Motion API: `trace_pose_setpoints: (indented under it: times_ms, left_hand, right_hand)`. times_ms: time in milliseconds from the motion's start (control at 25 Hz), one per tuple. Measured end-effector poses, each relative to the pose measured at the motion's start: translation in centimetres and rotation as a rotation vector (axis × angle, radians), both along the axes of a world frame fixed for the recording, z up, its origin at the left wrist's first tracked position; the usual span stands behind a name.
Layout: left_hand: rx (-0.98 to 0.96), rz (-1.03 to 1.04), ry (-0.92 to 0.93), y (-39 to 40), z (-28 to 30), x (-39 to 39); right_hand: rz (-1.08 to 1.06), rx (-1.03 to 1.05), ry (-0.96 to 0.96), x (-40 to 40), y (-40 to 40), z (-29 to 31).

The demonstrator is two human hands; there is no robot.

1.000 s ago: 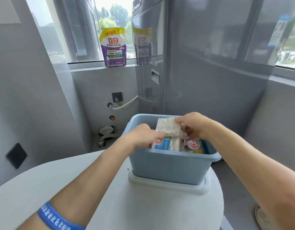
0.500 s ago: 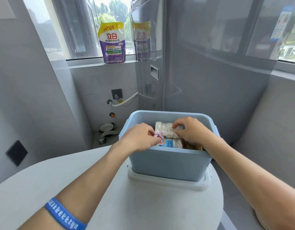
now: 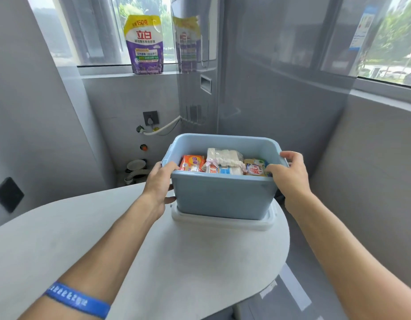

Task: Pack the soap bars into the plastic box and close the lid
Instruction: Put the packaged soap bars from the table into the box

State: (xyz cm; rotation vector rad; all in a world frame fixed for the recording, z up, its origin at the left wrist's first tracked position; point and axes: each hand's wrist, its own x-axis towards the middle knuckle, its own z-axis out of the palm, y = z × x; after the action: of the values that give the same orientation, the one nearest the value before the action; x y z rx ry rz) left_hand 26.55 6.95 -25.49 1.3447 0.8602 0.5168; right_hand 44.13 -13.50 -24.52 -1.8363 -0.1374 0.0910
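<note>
**Both hands on the box, lid waiting underneath**

My left hand [image 3: 158,185] clasps the left end of the blue plastic box [image 3: 223,197] at centre frame, thumb hooked over the rim and fingers wrapped round the wall. My right hand [image 3: 290,174] does the same at the right end, fingers curled over the far corner. I hold it by both ends because the white lid [image 3: 220,221] lies flat beneath it like a tray, and I judge the box has to come up off the lid before the lid can go on top.

The soap bars [image 3: 223,162] sit inside, packed side by side so they stay below the rim: an orange glossy wrapper at the left, a yellow-green printed 1 at the right, a blue-and-white 1 in the middle. Across the middle lies a clear crinkly packet of pale bars, tied with a small pink bow, the highest thing in there.

The box is smooth, matte, with rounded corners and a flared lip that gives my fingers purchase. It stands near the right edge of the rounded white table [image 3: 153,262], so I keep the grip even. On the window sill at upper left stands a purple and yellow detergent pouch [image 3: 144,42], soft-sided and shiny.
</note>
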Motion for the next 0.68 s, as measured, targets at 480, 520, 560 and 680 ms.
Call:
trace_pose_setpoints:
  times_ms: [480,520,560,680]
  left_hand:
    - [-0.099,0.096,-0.161,-1.5,0.2,0.2]
    - [-0.104,0.115,-0.173,-1.6,0.6,-0.2]
    - [-0.100,0.140,-0.184,-1.5,1.1,-0.7]
    - [-0.071,0.228,-0.221,-0.2,3.0,-3.0]
  right_hand:
    - [0.036,0.466,0.380,-1.2,0.4,-0.5]
    - [0.056,0.473,0.371,-1.5,0.4,-0.1]
    - [0.082,0.478,0.361,-1.9,0.7,0.3]
    - [0.169,0.474,0.308,-3.2,2.1,2.0]
